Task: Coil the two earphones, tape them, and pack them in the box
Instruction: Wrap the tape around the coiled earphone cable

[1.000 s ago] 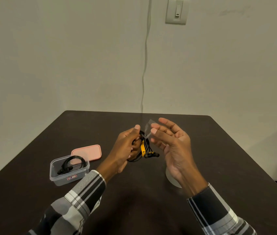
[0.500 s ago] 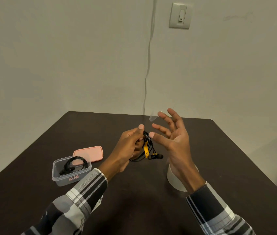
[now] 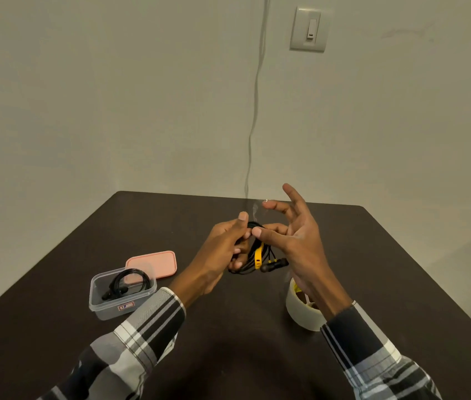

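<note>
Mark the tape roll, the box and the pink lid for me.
tape roll [image 3: 300, 313]: head view, outer side wall.
box [image 3: 113, 308]: head view, clear front wall.
pink lid [image 3: 153, 262]: head view, flat top.

There are two hands, a left hand [image 3: 222, 249] and a right hand [image 3: 300, 241]. There are two earphones: one black and yellow earphone [image 3: 260, 256] up in the hands and one black earphone [image 3: 127, 284] in the box. There is one clear box [image 3: 113, 308], one pink lid [image 3: 156, 262], one roll of tape [image 3: 303, 316], one dark bench [image 3: 228, 356] and one wall switch [image 3: 309, 28].
</note>
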The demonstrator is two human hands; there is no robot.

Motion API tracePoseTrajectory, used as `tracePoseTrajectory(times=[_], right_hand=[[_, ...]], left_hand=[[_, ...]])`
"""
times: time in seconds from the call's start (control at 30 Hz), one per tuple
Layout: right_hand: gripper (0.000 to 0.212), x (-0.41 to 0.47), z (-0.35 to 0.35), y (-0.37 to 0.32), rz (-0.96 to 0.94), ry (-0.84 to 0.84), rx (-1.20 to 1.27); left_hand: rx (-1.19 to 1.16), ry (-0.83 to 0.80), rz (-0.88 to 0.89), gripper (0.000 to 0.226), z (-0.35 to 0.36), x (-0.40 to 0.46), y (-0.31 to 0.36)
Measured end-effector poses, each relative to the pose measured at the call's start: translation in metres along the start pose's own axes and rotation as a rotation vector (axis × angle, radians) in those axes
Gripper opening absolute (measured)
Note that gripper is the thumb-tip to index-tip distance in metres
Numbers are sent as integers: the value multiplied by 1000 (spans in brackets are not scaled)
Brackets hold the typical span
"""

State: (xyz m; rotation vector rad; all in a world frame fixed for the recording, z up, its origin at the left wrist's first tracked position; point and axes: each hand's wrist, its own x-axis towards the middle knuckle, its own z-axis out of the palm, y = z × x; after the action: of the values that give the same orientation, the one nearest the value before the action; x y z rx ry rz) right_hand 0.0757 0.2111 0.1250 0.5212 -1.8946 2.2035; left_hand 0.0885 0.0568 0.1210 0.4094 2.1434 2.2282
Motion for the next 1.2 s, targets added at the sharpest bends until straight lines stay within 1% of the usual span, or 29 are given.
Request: tracePoseTrajectory(times=[0.13,0.27,0.4,0.47,0.53,0.6,0.67,0.73,0.83,0.93,1.1,1.2], right_hand=[[98,2,-6,-1,0,19,-23],[100,3,-12,0,9,35,-45],[99,3,-14,0,17,50,-55],[99,3,-14,0,17,67,-49],[98,2,-14,0,15,81,-46],[98,-1,-12,1,19,86,-45],[97,-3,-10,1,17,92,-45],[95,-5,-8,2,11,104,-50],[94,-4,-7,1,2,101,-76],[93,-4,-8,-6,-1,84,-112],[68,-5,-11,-25,-59,183,-124],[58,-8,-5,-31,-25,170,-4]], left_hand=[[66,-10,48,37,-7,1,-1],[62,28,97,21,-12,1,-1],[73,53,143,22,-15,2,-4],[201,41,203,25,-17,3,-5],[460,44,310,26,-18,4,-6],[689,86,422,25,-18,5,-6],[850,121,497,33,-17,5,-6],[959,140,531,36,-15,5,-4],[1029,153,526,28,-14,8,-1],[1060,161,485,24,-10,10,5],[1104,200,393,24,-3,11,12],[1122,208,361,25,0,11,13]])
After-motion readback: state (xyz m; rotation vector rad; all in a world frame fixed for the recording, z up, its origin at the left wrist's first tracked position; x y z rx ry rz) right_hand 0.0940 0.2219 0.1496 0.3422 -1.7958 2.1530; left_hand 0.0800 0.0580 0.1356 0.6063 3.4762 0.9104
